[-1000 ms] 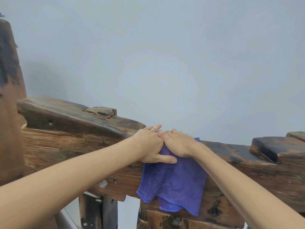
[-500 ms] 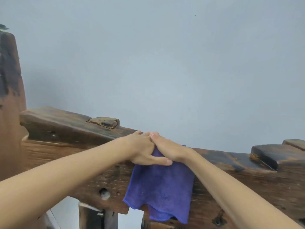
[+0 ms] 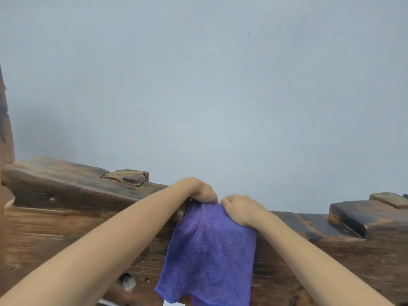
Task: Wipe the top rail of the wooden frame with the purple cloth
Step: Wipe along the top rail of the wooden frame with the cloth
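Purple terry cloth (image 3: 209, 250): uniform violet-blue, fuzzy nap, no print.
Dark weathered wooden top rail (image 3: 72, 184): near-black brown, bluish sheen, worn tan patches.
Wooden frame front face (image 3: 44, 239): mid reddish-brown, pale horizontal grain streaks, dark knot holes.
Raised wooden peg block (image 3: 130, 176): tan-grey, orange-brown edges.
Plain painted wall (image 3: 198, 85): pale grey-blue, a few tiny dark specks.

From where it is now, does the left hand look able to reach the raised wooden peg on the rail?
Probably yes. The left hand grips the purple cloth at the top rail, and the raised wooden peg sits on that rail just to its left, with only bare wood between them.
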A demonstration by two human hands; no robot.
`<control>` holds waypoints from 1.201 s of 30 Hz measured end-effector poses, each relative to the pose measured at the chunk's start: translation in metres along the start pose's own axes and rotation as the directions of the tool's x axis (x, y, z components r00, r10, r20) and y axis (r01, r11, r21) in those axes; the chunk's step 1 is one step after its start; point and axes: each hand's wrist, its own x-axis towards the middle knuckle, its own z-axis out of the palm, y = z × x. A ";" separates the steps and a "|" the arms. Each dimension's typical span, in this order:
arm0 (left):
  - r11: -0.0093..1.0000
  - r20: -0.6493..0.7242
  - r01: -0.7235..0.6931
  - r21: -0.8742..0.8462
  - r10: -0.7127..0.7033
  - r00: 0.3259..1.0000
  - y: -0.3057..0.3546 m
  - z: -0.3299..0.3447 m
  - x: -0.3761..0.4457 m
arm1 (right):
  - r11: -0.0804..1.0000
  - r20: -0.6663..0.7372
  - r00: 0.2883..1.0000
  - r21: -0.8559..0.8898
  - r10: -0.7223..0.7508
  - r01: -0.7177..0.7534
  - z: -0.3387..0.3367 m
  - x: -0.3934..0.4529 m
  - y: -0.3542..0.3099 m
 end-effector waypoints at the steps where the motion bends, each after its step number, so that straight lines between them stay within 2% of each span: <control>1: 0.999 -0.064 -0.043 0.020 0.044 0.997 -0.002 0.001 0.002 | 0.999 -0.016 0.999 0.023 -0.031 0.032 0.001 0.000 0.001; 4: 0.982 -0.283 -0.187 0.001 0.179 0.942 -0.010 -0.001 -0.005 | 0.989 -0.103 0.988 0.088 -0.112 0.122 0.001 -0.003 -0.002; 6: 0.957 -0.475 -0.287 -0.027 0.241 0.847 -0.015 -0.006 -0.019 | 0.978 -0.218 0.961 0.087 -0.168 0.191 0.000 -0.008 -0.006; 8: 0.927 -0.619 -0.373 -0.037 0.272 0.737 -0.019 -0.017 -0.035 | 0.968 -0.383 0.893 -0.011 -0.237 0.252 -0.001 -0.015 -0.011; 9: 0.917 -0.654 -0.397 -0.038 0.278 0.703 -0.021 -0.023 -0.043 | 0.961 -0.470 0.840 -0.080 -0.272 0.266 -0.002 -0.018 -0.015; 11: 0.917 -0.669 -0.396 -0.051 0.263 0.696 -0.025 -0.033 -0.055 | 0.950 -0.602 0.738 -0.138 -0.305 0.280 -0.003 -0.026 -0.023; 13: 0.930 -0.666 -0.361 -0.067 0.228 0.710 -0.030 -0.038 -0.062 | 0.940 -0.647 0.710 -0.031 -0.278 0.340 -0.002 -0.031 -0.032; 15: 0.947 -0.668 -0.315 -0.066 0.193 0.719 -0.038 -0.038 -0.065 | 0.889 -0.583 0.776 0.187 -0.242 0.418 -0.001 -0.034 -0.042; 16: 0.958 -0.665 -0.282 -0.051 0.178 0.726 -0.043 -0.036 -0.065 | 0.860 -0.511 0.815 0.251 -0.271 0.444 0.000 -0.035 -0.048; 19: 0.991 -0.670 -0.135 0.016 0.111 0.734 -0.065 -0.027 -0.067 | 0.871 -0.237 0.880 0.181 -0.411 0.456 0.011 -0.037 -0.072; 21: 0.995 -0.709 -0.018 0.103 0.086 0.700 -0.080 -0.017 -0.070 | 0.891 -0.139 0.899 0.136 -0.416 0.433 0.021 -0.035 -0.091; 23: 0.970 -0.741 0.063 0.234 0.136 0.658 -0.094 -0.009 -0.075 | 0.884 -0.122 0.903 0.185 -0.413 0.429 0.024 -0.030 -0.109; 25: 0.962 -0.748 0.084 0.260 0.145 0.648 -0.111 -0.005 -0.082 | 0.886 -0.101 0.903 0.176 -0.417 0.429 0.023 -0.024 -0.126; 28: 0.971 -0.696 0.079 0.225 0.104 0.710 -0.141 -0.009 -0.095 | 0.900 -0.103 0.902 0.082 -0.419 0.428 0.020 -0.014 -0.149; 30: 0.968 -0.650 0.027 0.249 0.146 0.746 -0.160 -0.010 -0.102 | 0.898 -0.108 0.897 0.054 -0.429 0.436 0.020 -0.007 -0.164; 32: 0.964 -0.629 -0.035 0.264 0.200 0.752 -0.171 -0.008 -0.104 | 0.901 -0.100 0.900 0.057 -0.424 0.431 0.019 -0.003 -0.172; 36: 0.977 -0.622 -0.077 0.200 0.187 0.761 -0.187 -0.010 -0.106 | 0.913 -0.081 0.915 0.074 -0.396 0.402 0.020 0.002 -0.186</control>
